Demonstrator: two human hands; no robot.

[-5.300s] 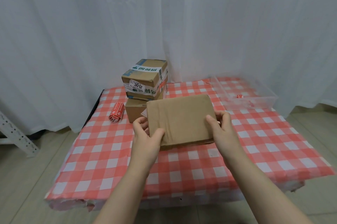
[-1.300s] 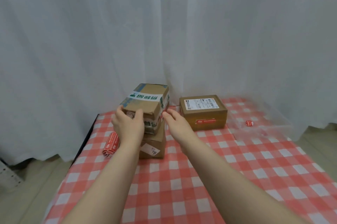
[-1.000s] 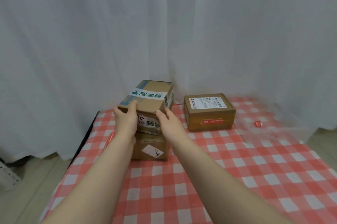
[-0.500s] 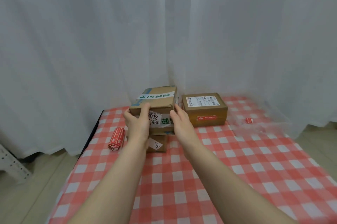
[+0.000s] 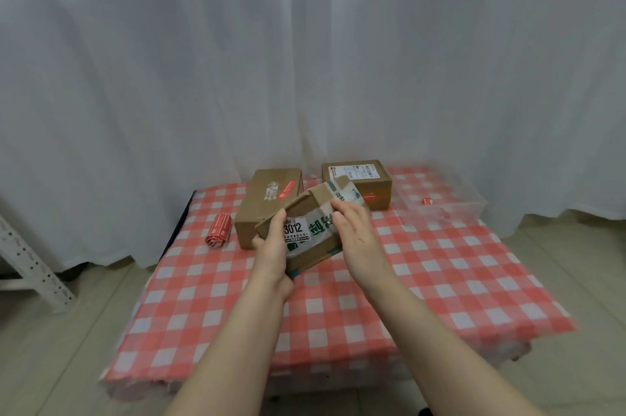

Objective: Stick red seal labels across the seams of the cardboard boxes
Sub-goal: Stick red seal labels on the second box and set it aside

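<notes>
1. Change: half a second ago the taped box sat on top of another box. It has now been lifted clear. It is held tilted above the tabletop and nearer to the person.
2. Grip, left hand: clamped on the lower left corner of the taped box, with the thumb on the printed face and the fingers out of sight underneath.
3. Grip, right hand: apart. The fingers lie nearly straight against the right end of the box and press on it without clasping.
4. Done: the lower box stands uncovered on the tabletop with a red label on its top. The back box carries a second red label on its front face. Whether either label crosses a seam cannot be made out.
5. Left: no red seal shows on the visible faces of the taped box, so it is judged the next to be sealed. That puts two of the three boxes in view as done.
6. Supply: the roll of labels lies on the tabletop near the left side of the lower box, and neither hand touches it.
7. Other: a clear tray at the right holds a small red item, too small to identify.
</notes>
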